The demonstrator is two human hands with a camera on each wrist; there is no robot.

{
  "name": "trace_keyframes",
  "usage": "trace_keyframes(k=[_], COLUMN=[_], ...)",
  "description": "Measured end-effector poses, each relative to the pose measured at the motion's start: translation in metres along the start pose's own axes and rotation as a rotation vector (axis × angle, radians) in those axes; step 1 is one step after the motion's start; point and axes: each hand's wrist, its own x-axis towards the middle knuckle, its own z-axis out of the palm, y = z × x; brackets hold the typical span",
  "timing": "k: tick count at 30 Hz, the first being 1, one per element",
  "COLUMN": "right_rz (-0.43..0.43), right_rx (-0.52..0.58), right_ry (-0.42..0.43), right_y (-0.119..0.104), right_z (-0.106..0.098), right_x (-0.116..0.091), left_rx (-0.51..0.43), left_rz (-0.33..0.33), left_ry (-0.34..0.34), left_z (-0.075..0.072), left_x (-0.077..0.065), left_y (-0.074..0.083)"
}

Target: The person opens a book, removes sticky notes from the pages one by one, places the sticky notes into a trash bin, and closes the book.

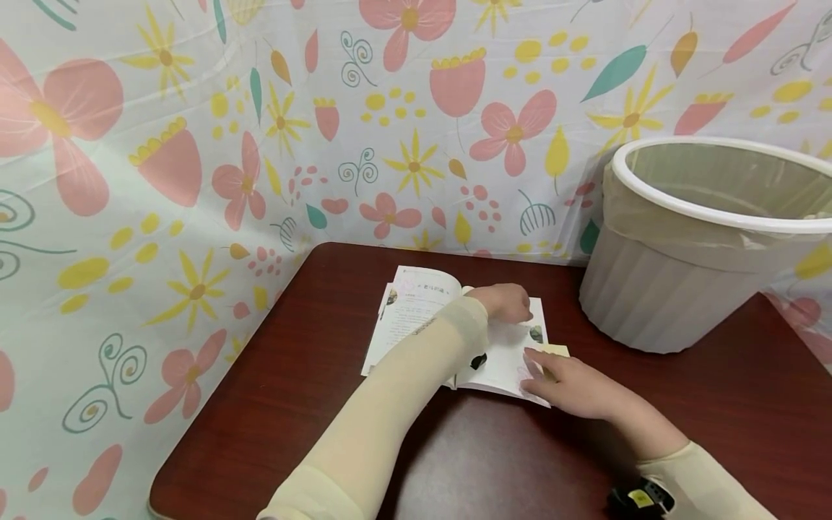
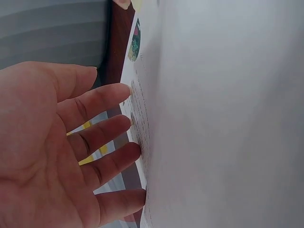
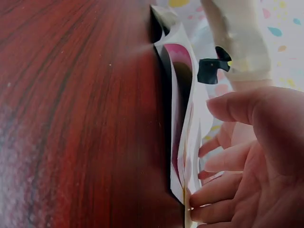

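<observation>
An open book (image 1: 416, 310) with printed pages lies on the dark red-brown table. Reaching across it, my left hand (image 1: 500, 302) rests over the upper part of the right-hand page. In the left wrist view the left hand's fingers (image 2: 102, 126) are loosely extended, fingertips at the page (image 2: 213, 114). My right hand (image 1: 578, 383) is at the book's right edge, and a pale yellow slip (image 1: 554, 349) sticks out beside it. In the right wrist view the right hand's fingers (image 3: 221, 187) lie relaxed against the page edges, with the thumb held apart.
A grey lined bin (image 1: 676, 282) with a white rim stands at the table's back right. Behind the table (image 1: 292, 404) hangs a floral curtain (image 1: 416, 130), which also covers the left side. Both arms wear cream sleeves with wrist-mounted devices.
</observation>
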Motion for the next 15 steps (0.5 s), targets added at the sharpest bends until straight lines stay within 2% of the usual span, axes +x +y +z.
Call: trace_keyframes(k=[6, 13, 15], right_rz=[0.047, 0.198, 0.215], right_rx=[0.201, 0.808, 0.888], right_ry=[0.070, 0.053, 0.057], right_y=[0.008, 0.014, 0.016], right_z=[-0.003, -0.011, -0.011], right_x=[0.004, 0.010, 0.012], left_rx=[0.001, 0.004, -0.008], left_rz=[0.016, 0.019, 0.005], left_ry=[0.000, -0.014, -0.018], left_z=[0.000, -0.002, -0.002], left_x=[0.001, 0.000, 0.001], left_y=[-0.001, -0.001, -0.002])
